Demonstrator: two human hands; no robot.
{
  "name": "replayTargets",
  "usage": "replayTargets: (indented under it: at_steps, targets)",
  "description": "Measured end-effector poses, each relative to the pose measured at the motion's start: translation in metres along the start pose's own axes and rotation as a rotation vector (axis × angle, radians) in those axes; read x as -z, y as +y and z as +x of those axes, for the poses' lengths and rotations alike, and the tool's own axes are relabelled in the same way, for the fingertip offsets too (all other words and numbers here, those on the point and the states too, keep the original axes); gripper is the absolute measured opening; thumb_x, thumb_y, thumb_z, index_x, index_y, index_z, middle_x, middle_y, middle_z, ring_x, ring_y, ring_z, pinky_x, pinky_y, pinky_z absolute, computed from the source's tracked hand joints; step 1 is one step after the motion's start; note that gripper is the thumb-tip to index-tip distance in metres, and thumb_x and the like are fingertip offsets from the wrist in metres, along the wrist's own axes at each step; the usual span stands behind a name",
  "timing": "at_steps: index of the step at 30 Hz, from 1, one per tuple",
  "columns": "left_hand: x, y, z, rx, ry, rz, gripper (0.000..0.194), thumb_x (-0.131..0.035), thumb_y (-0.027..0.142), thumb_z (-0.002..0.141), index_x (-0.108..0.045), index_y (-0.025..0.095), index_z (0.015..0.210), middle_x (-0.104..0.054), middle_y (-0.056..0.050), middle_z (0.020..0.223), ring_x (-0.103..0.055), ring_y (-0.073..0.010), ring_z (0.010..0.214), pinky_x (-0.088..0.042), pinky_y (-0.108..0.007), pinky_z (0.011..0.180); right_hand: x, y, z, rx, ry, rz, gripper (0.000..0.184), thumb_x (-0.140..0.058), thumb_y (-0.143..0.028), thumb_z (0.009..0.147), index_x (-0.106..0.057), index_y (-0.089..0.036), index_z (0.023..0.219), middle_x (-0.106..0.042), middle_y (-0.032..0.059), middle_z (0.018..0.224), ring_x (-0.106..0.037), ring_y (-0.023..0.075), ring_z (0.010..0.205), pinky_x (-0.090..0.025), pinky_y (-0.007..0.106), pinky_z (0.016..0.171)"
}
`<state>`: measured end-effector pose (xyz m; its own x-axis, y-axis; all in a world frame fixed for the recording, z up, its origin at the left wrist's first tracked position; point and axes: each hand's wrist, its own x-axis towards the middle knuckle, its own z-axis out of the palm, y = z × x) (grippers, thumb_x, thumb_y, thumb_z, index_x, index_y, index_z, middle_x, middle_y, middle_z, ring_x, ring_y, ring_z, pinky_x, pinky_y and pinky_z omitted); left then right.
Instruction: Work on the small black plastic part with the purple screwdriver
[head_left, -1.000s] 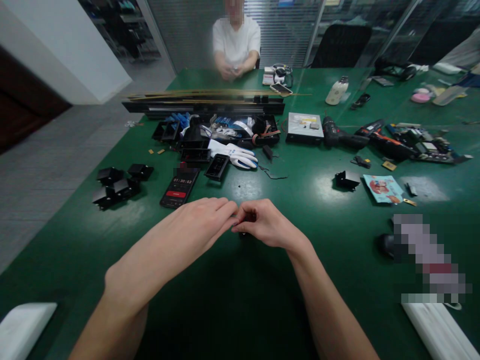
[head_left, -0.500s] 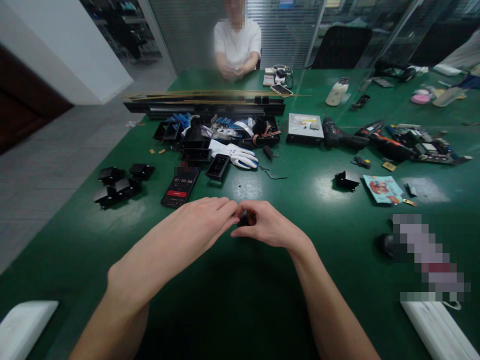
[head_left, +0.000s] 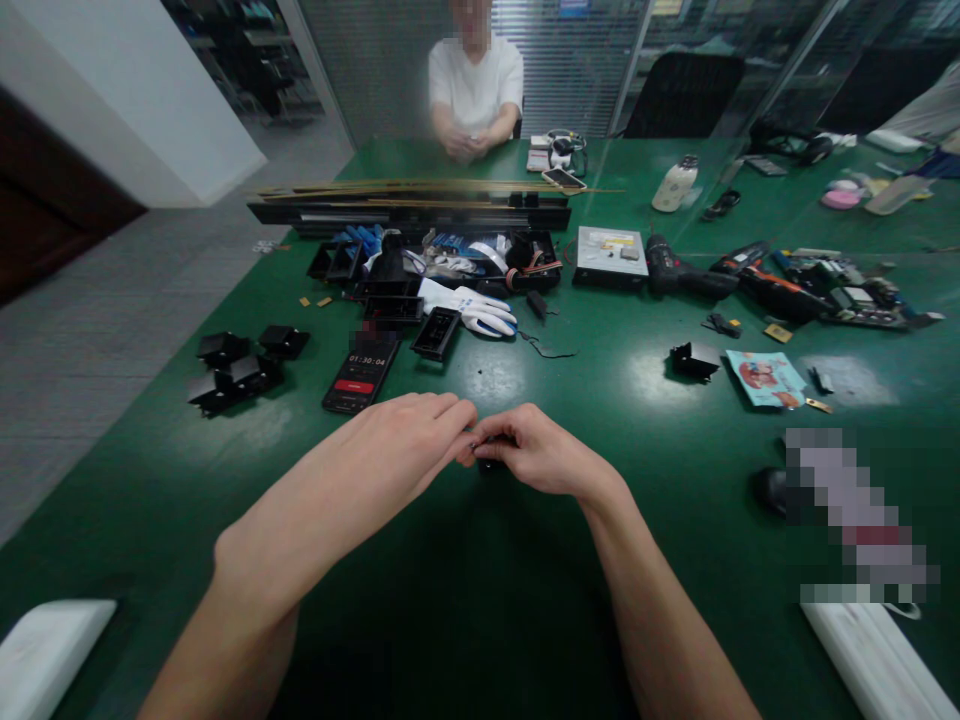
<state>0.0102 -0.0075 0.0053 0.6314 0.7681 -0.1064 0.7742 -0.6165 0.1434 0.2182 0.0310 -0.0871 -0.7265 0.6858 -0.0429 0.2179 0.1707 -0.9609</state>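
Note:
My left hand (head_left: 401, 450) and my right hand (head_left: 536, 450) meet fingertip to fingertip low over the green table (head_left: 465, 600). Both are curled around a small black part (head_left: 491, 462), which their fingers mostly hide. Its shape cannot be made out. A phone with a running timer (head_left: 360, 372) lies just beyond my left hand.
Black plastic parts (head_left: 236, 368) sit at the left. A heap of black trays, white gloves (head_left: 469, 305) and cables lies ahead, with a drive (head_left: 611, 252), a drill (head_left: 686, 275) and circuit boards (head_left: 847, 290) to the right. A person in white sits across the table (head_left: 474, 90).
My right hand's fingers have curled down a little over the small part. Both hands stay in the same place.

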Motion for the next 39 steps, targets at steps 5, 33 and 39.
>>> replayTargets:
  at_steps: [5,33,39]
  targets:
    - [-0.002,-0.001,-0.001,-0.009,0.006,0.044,0.015,-0.053,0.020,0.105,-0.067,0.020,0.110,-0.068,-0.004,0.109,-0.064,-0.0212,0.098,-0.050,-0.032,0.082,0.002,-0.002,0.000,-0.012,0.082,-0.114,0.016,-0.079,-0.026,0.087,-0.074,-0.018,0.100,-0.070,-0.0014,0.083,-0.052,0.0105,0.066,-0.040,0.024,0.063]
    - [-0.001,0.000,-0.001,-0.022,0.017,0.069,0.019,-0.049,0.022,0.107,-0.067,0.018,0.111,-0.069,-0.007,0.109,-0.065,-0.0224,0.097,-0.050,-0.032,0.079,-0.003,0.004,0.006,-0.015,0.162,-0.093,0.017,-0.082,-0.024,0.084,-0.067,-0.017,0.083,-0.065,-0.0020,0.076,-0.053,0.0106,0.065,-0.038,0.023,0.060]
    - [-0.001,-0.001,0.000,-0.006,0.002,0.102,0.019,-0.049,0.022,0.107,-0.068,0.017,0.108,-0.068,-0.007,0.106,-0.064,-0.0228,0.095,-0.050,-0.033,0.078,-0.004,0.005,0.004,0.004,0.135,-0.058,0.004,-0.071,-0.014,0.090,-0.074,-0.016,0.088,-0.072,0.0004,0.078,-0.062,0.0124,0.070,-0.044,0.024,0.067]
